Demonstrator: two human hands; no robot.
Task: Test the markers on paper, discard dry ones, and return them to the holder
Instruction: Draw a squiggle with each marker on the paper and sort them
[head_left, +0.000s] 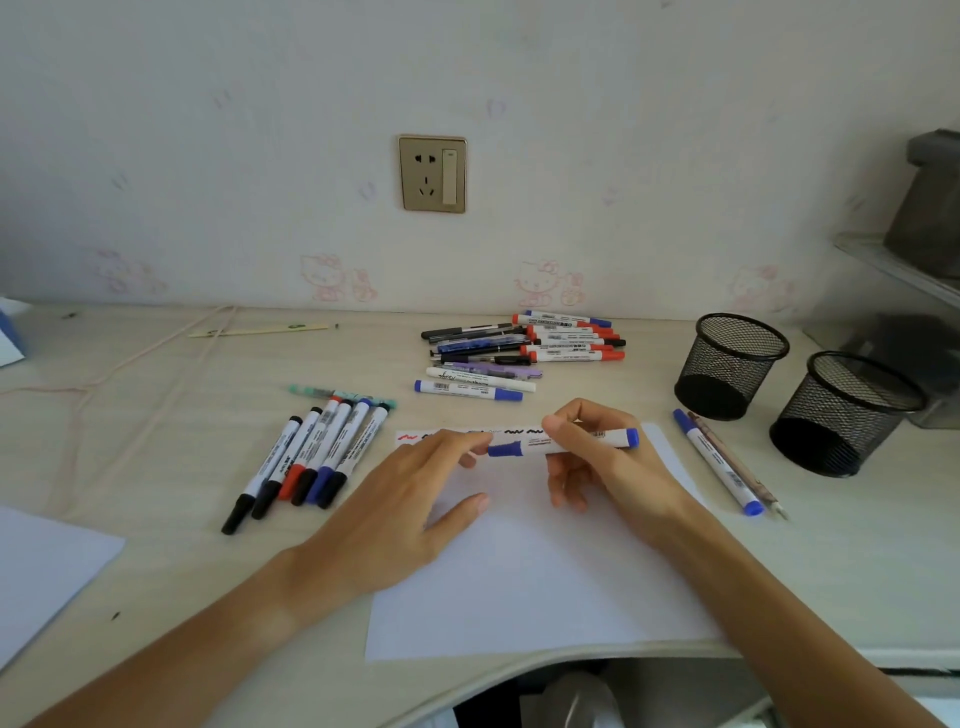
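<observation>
Right hand (597, 457) held a blue marker (563, 443) level over the top edge of the paper (545, 582), thumb and forefinger pinched round the barrel, other fingers curled loosely beneath. Left hand (415, 493) reached to the cap end; its fingertips met the blue cap, thumb spread out over the sheet. Whether they gripped the cap or only touched it could not be told.

Along the paper's top edge ran a row of test squiggles (519, 432), one red at the left, the rest dark. Six capped markers (306, 457) lay fanned just left of the sheet. A mixed heap of pens and markers (524, 353) sat farther back. Another blue marker (719, 462) and a thin pen lay right of the sheet, near two black mesh holders (732, 364), both seemingly bare of pens.

Risks, as judged: a sharp tug on the cap could jerk the tip across a finger or the desk; the cap, if set down loose, could roll off among the piles; the sheet was not pinned, so a stroke might drag it. The sorted groups lay close enough that a dry one could be mixed back in.

Writing: barcodes and small print showed on the barrels, too small to read. No brand legible.
</observation>
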